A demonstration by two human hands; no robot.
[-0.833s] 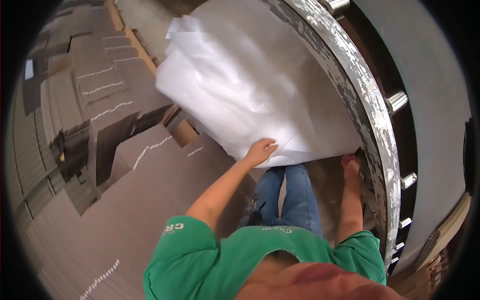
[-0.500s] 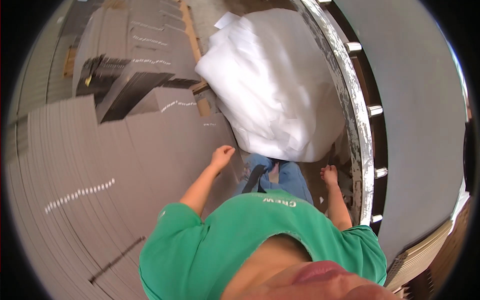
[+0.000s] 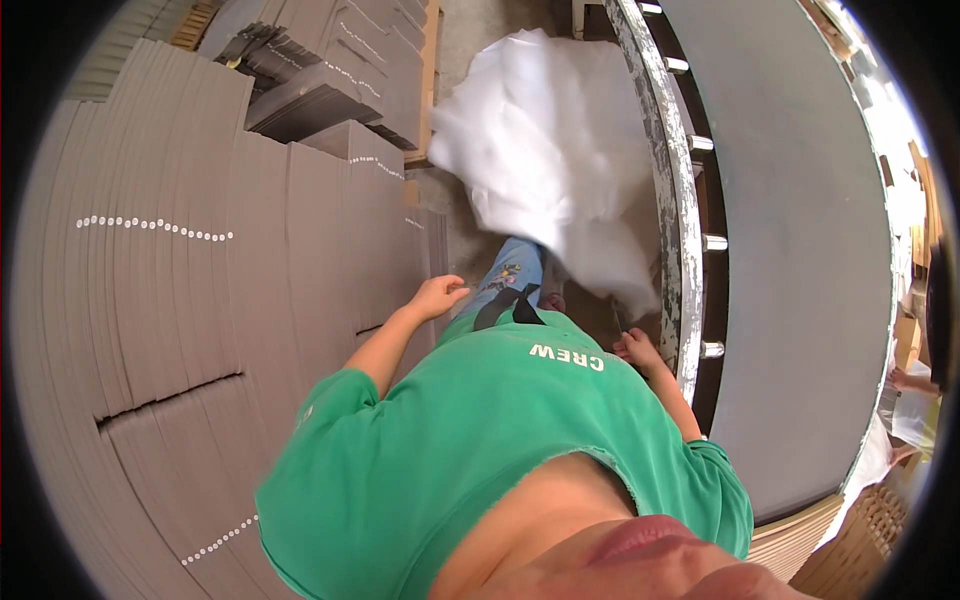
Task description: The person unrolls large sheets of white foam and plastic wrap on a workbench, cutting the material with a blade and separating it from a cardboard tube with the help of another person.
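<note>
A big heap of soft white sheeting [image 3: 550,140], blurred by motion, is ahead of my legs in the aisle. My left hand [image 3: 438,297] hangs at my side next to the stacked grey-brown cardboard, its fingers loosely bent and nothing in them. Down by the conveyor's edge, my right hand [image 3: 638,350] is closed around a thin dark object [image 3: 619,318], too small to name. A trailing corner of the white sheeting comes near that hand; whether they touch, I cannot tell.
Tall stacks of flat cardboard [image 3: 190,290] wall the left side. On the right runs a roller conveyor with a chipped white rail [image 3: 672,180], bearing a large grey sheet [image 3: 800,250]. Another person's hand [image 3: 908,381] shows at the far right edge, near a woven basket [image 3: 870,530].
My body has moved forward along the aisle, and the cardboard stacks and conveyor have shifted in view. The white sheeting now looks smaller and lies farther up. Both hands remain low at my sides.
</note>
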